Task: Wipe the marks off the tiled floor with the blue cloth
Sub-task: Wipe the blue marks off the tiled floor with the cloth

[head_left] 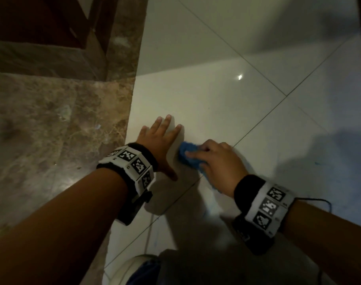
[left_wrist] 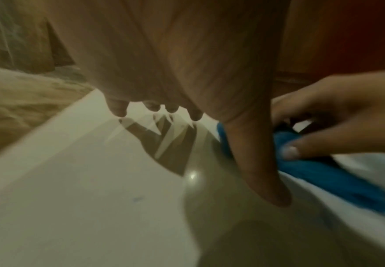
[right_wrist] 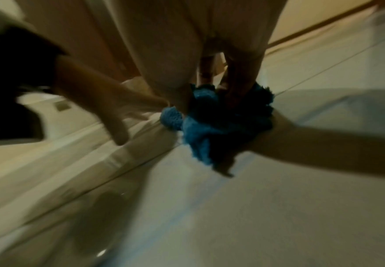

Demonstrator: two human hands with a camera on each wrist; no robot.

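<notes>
Right hand [head_left: 218, 161] around blue cloth [head_left: 187, 156]

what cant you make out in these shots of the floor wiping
- Floor under the blue cloth: hidden in every view by the cloth and the right hand gripping it.
- Faint bluish speck on the tile: left wrist view, too small and blurred to identify.
- Left hand palm contact: head view shows only its back.
- Right wrist view: motion-blurred, tile detail lost.

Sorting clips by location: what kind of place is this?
Probably indoors in a home: glossy white tiled floor, brown marble threshold, dark wooden door frame.
</notes>
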